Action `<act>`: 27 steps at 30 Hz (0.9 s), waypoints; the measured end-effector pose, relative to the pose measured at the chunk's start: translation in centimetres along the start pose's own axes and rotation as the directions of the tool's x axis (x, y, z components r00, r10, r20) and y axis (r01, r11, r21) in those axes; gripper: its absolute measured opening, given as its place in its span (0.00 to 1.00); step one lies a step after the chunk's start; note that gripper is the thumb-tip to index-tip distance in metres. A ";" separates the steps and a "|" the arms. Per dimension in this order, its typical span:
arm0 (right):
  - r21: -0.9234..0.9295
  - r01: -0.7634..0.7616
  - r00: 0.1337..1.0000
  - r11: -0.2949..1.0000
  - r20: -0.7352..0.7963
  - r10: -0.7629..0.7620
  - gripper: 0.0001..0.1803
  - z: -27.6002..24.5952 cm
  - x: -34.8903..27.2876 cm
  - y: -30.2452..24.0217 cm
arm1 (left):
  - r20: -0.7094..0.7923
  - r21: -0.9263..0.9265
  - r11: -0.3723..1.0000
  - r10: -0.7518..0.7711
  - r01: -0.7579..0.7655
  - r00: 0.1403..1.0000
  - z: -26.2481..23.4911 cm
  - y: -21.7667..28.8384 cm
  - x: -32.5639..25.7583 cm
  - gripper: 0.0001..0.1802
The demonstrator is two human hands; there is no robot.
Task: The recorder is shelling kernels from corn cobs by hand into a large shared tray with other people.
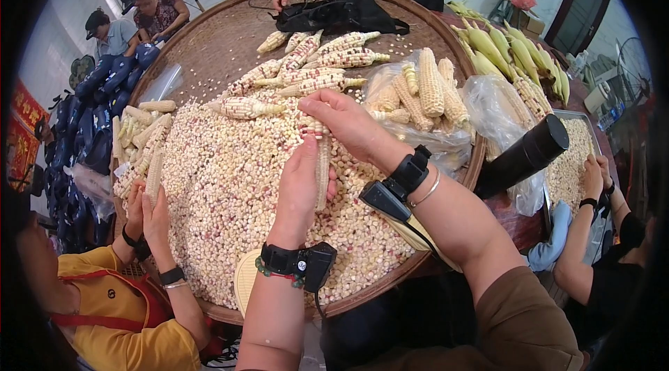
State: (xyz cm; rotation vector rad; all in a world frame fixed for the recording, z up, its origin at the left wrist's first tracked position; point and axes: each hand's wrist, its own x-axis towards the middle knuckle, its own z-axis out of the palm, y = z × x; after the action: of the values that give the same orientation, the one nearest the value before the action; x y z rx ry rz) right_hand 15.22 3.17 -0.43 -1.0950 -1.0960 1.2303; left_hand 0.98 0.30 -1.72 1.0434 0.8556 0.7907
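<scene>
My left hand (300, 186) grips the bare lower part of a corn cob (322, 165) held upright over a big round woven tray (216, 36). My right hand (345, 120) closes over the cob's top end, where pale and reddish kernels remain. Under both hands lies a thick heap of loose corn kernels (223, 197). Each of my wrists carries a black strap with a small device.
Whole speckled cobs (313, 64) lie at the tray's far side, a black bag (334, 12) behind them. Clear bags of yellow cobs (418, 99) sit right. Stripped cobs (143, 137) pile left. Other people sit around; a person in yellow (118, 301) holds a cob.
</scene>
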 end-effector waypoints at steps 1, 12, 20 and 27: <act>0.015 -0.005 1.000 1.000 0.000 0.005 0.12 0.0 0.0 0.1 | -0.002 -0.012 1.000 -0.005 0.005 1.000 0.1 0.0 0.0 0.25; 0.041 -0.019 1.000 0.999 -0.024 0.020 0.12 0.0 0.0 0.2 | -0.013 -0.011 1.000 -0.005 0.005 1.000 0.2 0.1 -0.1 0.25; 0.035 -0.003 1.000 0.999 -0.026 0.004 0.12 0.0 0.0 0.3 | -0.005 0.003 1.000 0.006 -0.006 1.000 0.4 0.5 -0.3 0.25; 0.047 0.020 0.999 0.999 -0.026 -0.019 0.13 0.0 0.1 0.3 | 0.019 -0.047 0.999 -0.010 0.011 1.000 -0.3 -0.2 0.1 0.24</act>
State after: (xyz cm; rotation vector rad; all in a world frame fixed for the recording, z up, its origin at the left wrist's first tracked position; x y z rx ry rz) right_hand 15.20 3.26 -0.72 -1.0585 -1.0507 1.2179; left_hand 0.79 0.48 -2.02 1.0028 0.8223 0.7869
